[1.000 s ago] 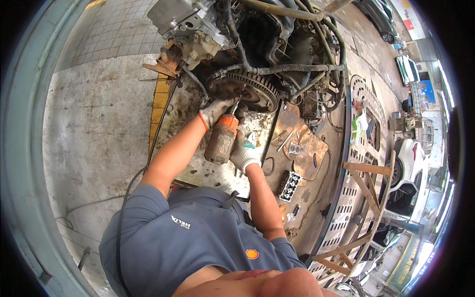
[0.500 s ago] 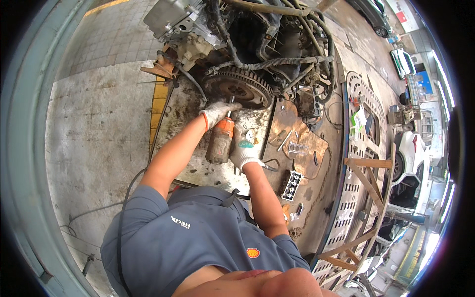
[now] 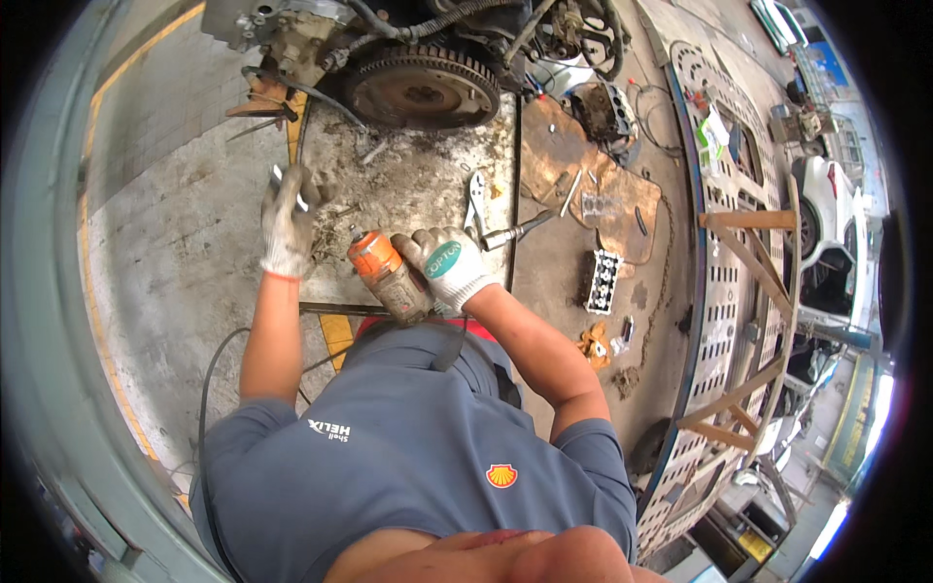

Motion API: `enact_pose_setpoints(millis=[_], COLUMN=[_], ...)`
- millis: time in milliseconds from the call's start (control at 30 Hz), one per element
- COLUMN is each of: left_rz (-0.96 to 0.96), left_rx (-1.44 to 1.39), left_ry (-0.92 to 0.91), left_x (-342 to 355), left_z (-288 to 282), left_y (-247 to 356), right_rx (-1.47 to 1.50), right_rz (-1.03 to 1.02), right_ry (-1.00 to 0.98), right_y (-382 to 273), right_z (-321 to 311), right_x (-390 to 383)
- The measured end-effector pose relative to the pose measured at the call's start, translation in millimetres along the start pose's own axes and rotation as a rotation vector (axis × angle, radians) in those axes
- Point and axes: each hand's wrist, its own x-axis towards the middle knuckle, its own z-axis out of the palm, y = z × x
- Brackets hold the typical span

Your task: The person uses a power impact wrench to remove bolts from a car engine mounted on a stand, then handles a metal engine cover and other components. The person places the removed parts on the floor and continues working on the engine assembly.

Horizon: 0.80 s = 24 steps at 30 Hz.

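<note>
My right hand [image 3: 449, 264], in a white knit glove with grey fingers, is closed round an orange-and-grey impact wrench [image 3: 396, 282], its nose tilted up and left. Further left, my gloved left hand [image 3: 289, 223] is closed on a shiny metal piece [image 3: 303, 205]; its kind is mostly hidden by the fingers. Beyond both hands, apart from them, is a toothed flywheel [image 3: 425, 89] on the back of an engine [image 3: 466, 29]. Slip-joint pliers [image 3: 475, 200] and a black-handled metal tool [image 3: 521, 229] lie just past my right hand.
An oily metal sheet [image 3: 389, 180] lies below the flywheel. To the right are stained cardboard [image 3: 559, 146], a cylinder-head-like metal part [image 3: 603, 282] and an orange rag [image 3: 593, 345]. A slotted metal platform [image 3: 724, 321] runs along the right. A black hose [image 3: 216, 364] passes my left arm.
The impact wrench has come back from the flywheel toward my body, in my right hand. My left hand has left the wrench's front and moved left. The view has shifted.
</note>
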Motion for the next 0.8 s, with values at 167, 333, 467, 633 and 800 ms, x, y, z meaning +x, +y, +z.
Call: enact_pose_setpoints(millis=[167,333,467,633,800], left_rz=[-0.227,-0.149,-0.181,-0.185,-0.010], left_rx=[-0.238,-0.014,0.210,0.401,0.460], left_ry=[0.252,0.478,0.595,0.740,0.725], left_x=[-85,-97,-77,-71,-47], left_z=[-36,14,30,79,122], left_y=[-72,-118,-122,-112,-112], right_rx=[-0.087,-0.176,-0.167,-0.099,-0.060], right_rz=[-0.279,-0.335,-0.391,-0.408,-0.347], right_ry=[-0.083,-0.214,-0.030,-0.031,0.033], right_y=[6,26,48,75,122], right_z=[-34,-48,-44,-55,-57], right_x=[48,93,97,99,103])
